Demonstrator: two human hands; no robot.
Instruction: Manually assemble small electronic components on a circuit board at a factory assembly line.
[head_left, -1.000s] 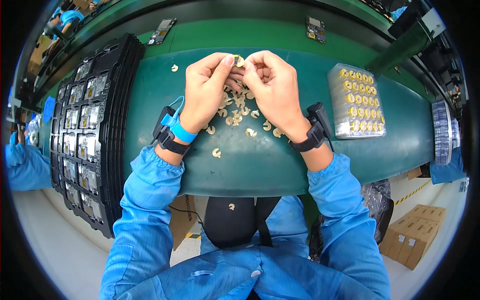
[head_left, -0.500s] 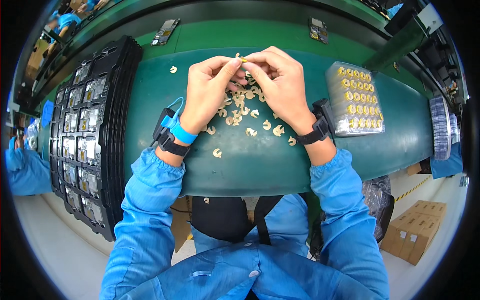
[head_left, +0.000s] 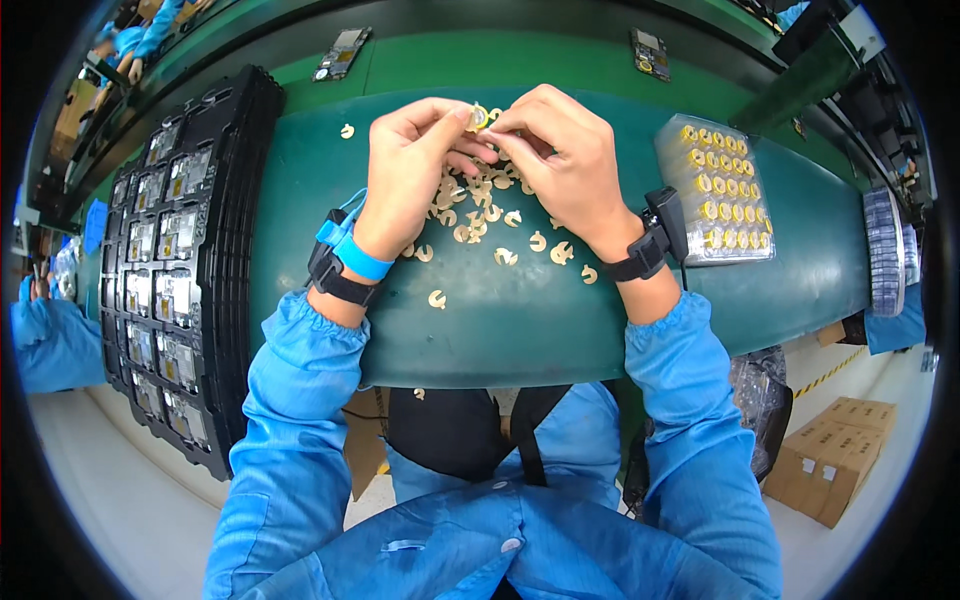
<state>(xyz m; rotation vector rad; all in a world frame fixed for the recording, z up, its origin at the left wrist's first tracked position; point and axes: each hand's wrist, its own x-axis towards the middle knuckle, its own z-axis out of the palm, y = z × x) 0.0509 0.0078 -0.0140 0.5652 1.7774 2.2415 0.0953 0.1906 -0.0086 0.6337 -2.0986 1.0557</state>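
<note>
Between the thumb and fingers of my left hand (head_left: 418, 160) is a small round yellow-rimmed part (head_left: 478, 118), its flat face now showing. My right hand (head_left: 562, 160) pinches close against the right edge of this part, and whatever its fingertips grip is too small to make out. Under and below both hands, cream-coloured C-shaped pieces (head_left: 492, 213) lie loosely heaped on the green mat (head_left: 480, 345). To the right stands a clear plastic tray (head_left: 740, 253) with rows of similar round yellow-rimmed parts.
A tall stack of black trays (head_left: 225, 200) with circuit boards in it stands at the left. Two loose circuit boards, one at far left (head_left: 342, 54) and one at far right (head_left: 650, 54), lie beyond the mat. Cardboard boxes (head_left: 830, 460) sit on the floor at right.
The round yellow-rimmed part has turned from edge-on to showing its face. My right hand's fingertips have shifted slightly down and right of it.
</note>
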